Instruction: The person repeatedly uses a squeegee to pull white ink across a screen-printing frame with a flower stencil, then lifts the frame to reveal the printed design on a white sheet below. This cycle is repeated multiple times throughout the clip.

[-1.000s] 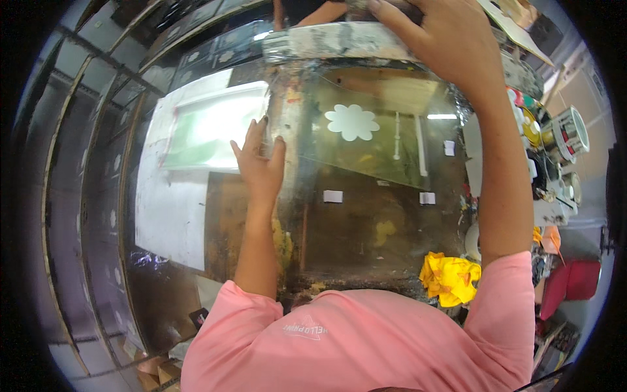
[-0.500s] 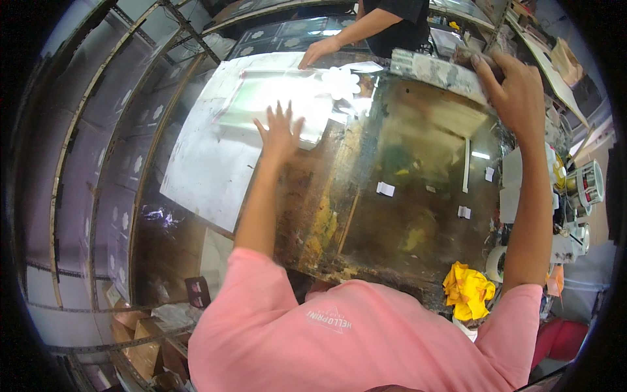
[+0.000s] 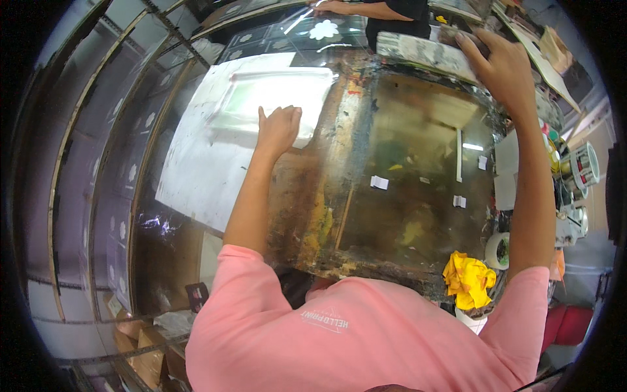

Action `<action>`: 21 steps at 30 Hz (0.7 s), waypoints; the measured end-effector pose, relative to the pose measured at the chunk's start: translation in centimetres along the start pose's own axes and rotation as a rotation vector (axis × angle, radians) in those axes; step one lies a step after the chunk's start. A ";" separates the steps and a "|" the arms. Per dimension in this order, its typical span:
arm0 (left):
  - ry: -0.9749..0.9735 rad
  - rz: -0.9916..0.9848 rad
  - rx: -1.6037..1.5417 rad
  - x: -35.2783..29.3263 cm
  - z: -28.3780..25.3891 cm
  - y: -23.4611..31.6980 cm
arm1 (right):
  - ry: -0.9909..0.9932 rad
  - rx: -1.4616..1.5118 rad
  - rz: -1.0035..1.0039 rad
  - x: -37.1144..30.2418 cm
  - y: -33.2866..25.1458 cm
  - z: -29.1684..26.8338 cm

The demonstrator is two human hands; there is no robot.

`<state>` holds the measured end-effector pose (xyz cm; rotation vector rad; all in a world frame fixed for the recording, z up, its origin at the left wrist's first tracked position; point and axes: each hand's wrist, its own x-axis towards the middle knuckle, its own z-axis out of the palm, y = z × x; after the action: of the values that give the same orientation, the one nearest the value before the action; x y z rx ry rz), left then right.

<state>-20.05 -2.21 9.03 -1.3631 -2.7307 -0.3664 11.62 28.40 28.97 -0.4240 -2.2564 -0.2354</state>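
1. The left hand [image 3: 277, 129] is resting loosely curled on the near edge of a clear sheet [image 3: 274, 98], far left on the stained worktop [image 3: 405, 215].
2. The right hand [image 3: 499, 65] is gripping a paint-caked squeegee [image 3: 421, 52] — far right.
3. A yellow rag [image 3: 469, 279] is lying near right — apart from both hands.

We count 2 of our own hands, left [image 3: 277, 129] and right [image 3: 498, 65], plus 1 co-worker's hand [image 3: 326, 6] far off. We see 1 yellow rag [image 3: 468, 279] near right and 3 white tabs [image 3: 378, 182] on the stained table [image 3: 392, 228].

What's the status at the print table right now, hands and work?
Left hand on clear sheet. Right hand gripping paint-caked squeegee. Co-worker's hand at far edge with flower-print sheet.
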 end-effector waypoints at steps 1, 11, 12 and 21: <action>-0.059 0.024 0.091 0.1 0.5 2.0 | -0.011 -0.004 0.014 0.3 0.1 -0.1; -0.135 0.499 -0.065 -6.7 11.7 23.9 | -0.049 -0.034 0.074 -0.7 -0.2 -0.4; -0.113 0.528 -0.104 -6.7 12.3 25.7 | -0.055 0.000 0.093 -0.6 -0.1 -0.4; -0.084 0.603 -0.132 -8.0 13.4 31.4 | 0.002 0.012 0.066 0.6 0.6 -0.2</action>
<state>10.40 12.99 0.43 -2.1724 -2.2199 -0.4482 11.59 29.06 29.55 -0.4907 -2.2370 -0.1882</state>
